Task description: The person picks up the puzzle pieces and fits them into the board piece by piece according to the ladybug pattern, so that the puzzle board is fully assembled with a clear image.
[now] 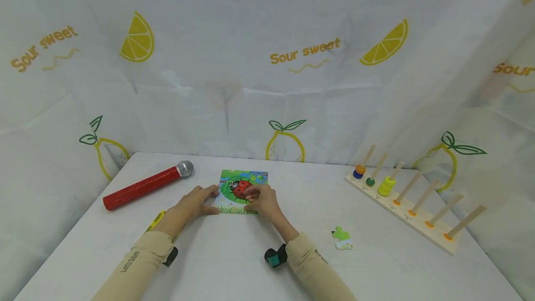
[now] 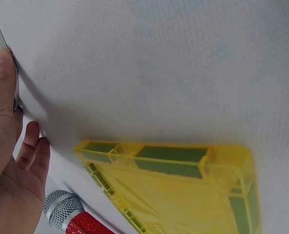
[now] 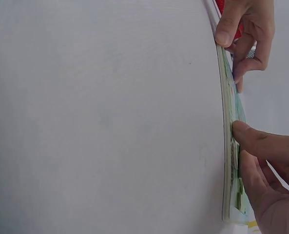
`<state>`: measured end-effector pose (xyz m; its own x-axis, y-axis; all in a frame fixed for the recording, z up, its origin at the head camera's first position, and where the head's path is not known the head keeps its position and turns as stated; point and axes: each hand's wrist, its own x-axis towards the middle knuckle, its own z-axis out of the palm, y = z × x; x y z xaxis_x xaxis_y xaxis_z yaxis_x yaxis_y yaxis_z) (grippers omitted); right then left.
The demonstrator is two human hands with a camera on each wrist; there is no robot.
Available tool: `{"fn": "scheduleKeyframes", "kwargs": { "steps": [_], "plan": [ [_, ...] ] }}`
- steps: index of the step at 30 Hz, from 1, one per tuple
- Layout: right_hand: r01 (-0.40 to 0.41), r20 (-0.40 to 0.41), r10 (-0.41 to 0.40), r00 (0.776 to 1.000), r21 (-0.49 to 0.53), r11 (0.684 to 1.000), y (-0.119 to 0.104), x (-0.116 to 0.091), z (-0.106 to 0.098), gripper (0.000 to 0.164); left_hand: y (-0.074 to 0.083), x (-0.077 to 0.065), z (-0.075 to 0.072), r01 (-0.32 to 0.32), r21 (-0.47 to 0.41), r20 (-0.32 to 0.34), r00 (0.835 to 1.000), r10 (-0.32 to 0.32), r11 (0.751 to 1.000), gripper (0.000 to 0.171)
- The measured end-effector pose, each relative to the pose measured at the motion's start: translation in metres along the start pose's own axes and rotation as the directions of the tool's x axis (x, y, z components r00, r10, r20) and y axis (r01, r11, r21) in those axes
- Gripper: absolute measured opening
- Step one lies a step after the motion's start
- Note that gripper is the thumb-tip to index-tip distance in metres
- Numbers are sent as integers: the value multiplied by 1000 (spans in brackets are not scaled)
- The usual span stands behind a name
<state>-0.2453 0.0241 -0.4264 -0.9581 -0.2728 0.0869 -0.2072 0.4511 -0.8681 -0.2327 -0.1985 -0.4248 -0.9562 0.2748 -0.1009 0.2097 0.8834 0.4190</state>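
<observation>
A square ladybug jigsaw puzzle (image 1: 231, 176) lies flat near the middle of the white table. My left hand (image 1: 194, 202) holds its left side, with the thumb at the near left corner and a fingertip farther up the edge. Over the puzzle's right half, my right hand (image 1: 265, 201) pinches at a puzzle piece, which the fingers mostly hide. In the right wrist view, thumb and fingers (image 3: 261, 146) bend down at the puzzle's surface, where raised cut edges show. One loose green-and-white puzzle piece (image 1: 342, 238) lies apart on the table to the right.
A red toy microphone (image 1: 144, 188) lies at the left. Behind my left wrist is a yellow translucent frame (image 2: 178, 190), largely hidden by the forearm in the head view. A wooden peg board (image 1: 405, 217) with several upright pegs and coloured beads stands at the right.
</observation>
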Motion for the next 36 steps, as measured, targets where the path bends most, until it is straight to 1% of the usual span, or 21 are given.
{"fn": "scheduleKeyframes", "kwargs": {
  "steps": [3,7,9,11,13,15,18,21,25,29,30,31,33,36],
  "plan": [
    [-7,10,7,1000,11,1000,1,-1,-1,33,1,1,1,5,5,7,1000,-5,1000,66],
    [-30,36,27,999,70,997,2,-3,-5,32,0,0,2,-3,18,9,1000,3,1000,67],
    [-39,46,34,998,130,991,3,-3,-10,31,-1,-1,1,-18,17,-2,1000,18,1000,66],
    [-56,63,42,997,227,972,5,-3,-18,31,-2,-4,0,-35,11,-17,999,35,999,65],
    [-81,74,61,995,308,948,8,-5,-31,32,-3,-6,-1,-50,5,-25,998,50,999,64],
    [-122,77,101,992,367,922,13,-9,-48,33,-4,-7,-1,-59,2,-30,998,59,998,63],
    [-204,65,193,979,376,904,23,-20,-76,36,-4,-8,-2,-60,-3,-22,998,60,998,64],
    [-275,61,273,960,382,882,35,-37,-106,41,-3,-9,-3,-64,-3,-20,998,64,998,65],
    [-324,80,322,943,432,842,51,-63,-145,48,-2,-10,-4,-65,0,-20,998,65,998,66],
    [-355,74,361,930,442,824,65,-88,-173,54,-1,-11,-6,-67,0,-19,998,67,998,67],
    [-359,67,369,927,444,821,68,-94,-178,55,-1,-11,-6,-69,2,-19,997,69,998,67],
    [-356,57,369,928,436,827,71,-99,-183,56,-1,-10,-6,-69,2,-19,997,69,998,67],
    [-345,34,362,932,400,849,77,-108,-191,56,0,-9,-5,-66,0,-16,998,66,998,66],
    [-291,37,296,954,335,896,87,-121,-201,56,1,-8,-4,-61,-5,-7,998,61,998,67]
  ]
}}
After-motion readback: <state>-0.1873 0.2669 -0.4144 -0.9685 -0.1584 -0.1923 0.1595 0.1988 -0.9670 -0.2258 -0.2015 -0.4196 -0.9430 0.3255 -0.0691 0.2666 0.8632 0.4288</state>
